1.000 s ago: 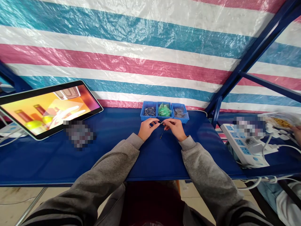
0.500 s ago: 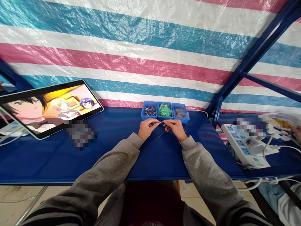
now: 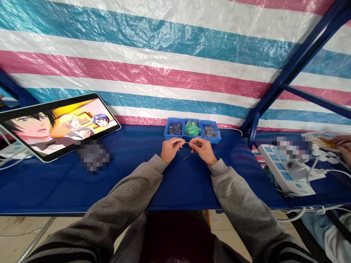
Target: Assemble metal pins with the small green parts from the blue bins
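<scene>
Between my two hands a thin dark metal pin [image 3: 187,143] is pinched, one end in each. My left hand [image 3: 170,149] closes thumb and finger on its left end, and my right hand [image 3: 203,150] on its right end. The pin's exact kind is too small to make out. A similar small pin [image 3: 187,157] lies on the blue table just below my fingers. Behind my hands stand three joined blue bins: the left bin [image 3: 174,138] holds several metal pins, the middle one green plastic pieces [image 3: 192,128], the right one greyish pieces [image 3: 209,130].
A tablet [image 3: 65,126] playing a cartoon leans at the left, beside a blurred dark item [image 3: 94,157]. On the right lie a white power strip [image 3: 286,171] with cables and a plastic bag [image 3: 319,140]. Another person's hand [image 3: 344,148] reaches in at the far right.
My right hand has shifted slightly left, its fingers drawing closer together on the pin. The other person's hand has come further into view over the bag.
</scene>
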Demonstrator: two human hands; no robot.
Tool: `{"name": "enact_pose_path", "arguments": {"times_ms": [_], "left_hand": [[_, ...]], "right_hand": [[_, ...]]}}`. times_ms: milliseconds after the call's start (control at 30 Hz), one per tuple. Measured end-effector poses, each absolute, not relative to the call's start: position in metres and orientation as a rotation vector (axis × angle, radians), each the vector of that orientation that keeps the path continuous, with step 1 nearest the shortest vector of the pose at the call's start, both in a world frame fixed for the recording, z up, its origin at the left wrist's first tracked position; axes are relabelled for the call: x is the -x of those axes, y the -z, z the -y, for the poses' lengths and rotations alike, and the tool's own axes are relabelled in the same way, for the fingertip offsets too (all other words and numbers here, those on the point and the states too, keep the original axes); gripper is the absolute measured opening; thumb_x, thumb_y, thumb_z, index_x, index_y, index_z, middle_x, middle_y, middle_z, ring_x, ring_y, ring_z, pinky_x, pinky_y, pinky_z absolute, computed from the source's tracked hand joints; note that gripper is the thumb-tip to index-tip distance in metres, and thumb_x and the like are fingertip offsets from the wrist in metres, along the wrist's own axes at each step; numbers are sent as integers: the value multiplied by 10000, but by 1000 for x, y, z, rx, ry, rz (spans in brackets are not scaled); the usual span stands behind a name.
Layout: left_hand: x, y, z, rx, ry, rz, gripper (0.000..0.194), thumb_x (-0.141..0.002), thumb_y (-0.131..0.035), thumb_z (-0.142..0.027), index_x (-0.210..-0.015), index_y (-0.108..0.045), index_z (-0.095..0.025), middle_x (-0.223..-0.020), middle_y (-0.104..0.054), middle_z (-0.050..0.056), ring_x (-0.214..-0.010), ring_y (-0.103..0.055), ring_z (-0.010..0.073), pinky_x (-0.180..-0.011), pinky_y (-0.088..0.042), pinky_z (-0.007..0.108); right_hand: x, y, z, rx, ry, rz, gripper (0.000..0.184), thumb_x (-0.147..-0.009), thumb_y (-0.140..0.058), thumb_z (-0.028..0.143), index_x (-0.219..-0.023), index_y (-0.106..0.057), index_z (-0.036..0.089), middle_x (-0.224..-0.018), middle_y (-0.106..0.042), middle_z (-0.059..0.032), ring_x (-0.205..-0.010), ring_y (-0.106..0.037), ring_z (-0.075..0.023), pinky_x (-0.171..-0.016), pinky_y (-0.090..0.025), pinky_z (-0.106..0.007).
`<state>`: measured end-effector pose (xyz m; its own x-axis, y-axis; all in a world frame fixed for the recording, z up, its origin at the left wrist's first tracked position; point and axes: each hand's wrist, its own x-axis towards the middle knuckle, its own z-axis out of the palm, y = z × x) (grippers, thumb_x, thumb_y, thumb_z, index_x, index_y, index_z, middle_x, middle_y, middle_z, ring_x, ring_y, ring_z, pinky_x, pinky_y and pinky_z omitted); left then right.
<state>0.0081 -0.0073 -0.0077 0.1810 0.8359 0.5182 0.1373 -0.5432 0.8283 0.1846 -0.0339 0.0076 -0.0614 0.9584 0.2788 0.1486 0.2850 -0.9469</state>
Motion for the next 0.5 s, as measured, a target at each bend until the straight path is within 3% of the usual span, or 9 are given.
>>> {"name": "enact_pose_path", "arguments": {"times_ms": [233,400,500], "left_hand": [[-9,6,11,-1829,-1339,-897,319,-809,-682,-442,-908,-740,-144,-824,-731,70,-640,-661,157,-519,-554,237],[-10,6,11,-1861,-1299,-917,341,-838,-635,-474,-843,-720,-144,-749,-713,54,-597,-643,143,-516,-536,234],[-9,6,10,-1847,-1298,-951,359,-860,-597,-485,-783,-691,-147,-680,-676,36,-575,-624,130,-496,-506,214]], "right_hand": [[-185,-6,34,1154,-827,1531,403,-810,-592,596,-743,-584,199,-589,-574,17,-453,-574,-127,-467,-468,-250],[-185,-7,36,1214,-718,1607,468,-884,-488,594,-636,-550,202,-494,-534,24,-424,-542,-121,-500,-454,-251],[-185,-7,36,1210,-712,1592,416,-866,-533,570,-693,-594,197,-540,-579,11,-451,-563,-131,-508,-459,-257]]}}
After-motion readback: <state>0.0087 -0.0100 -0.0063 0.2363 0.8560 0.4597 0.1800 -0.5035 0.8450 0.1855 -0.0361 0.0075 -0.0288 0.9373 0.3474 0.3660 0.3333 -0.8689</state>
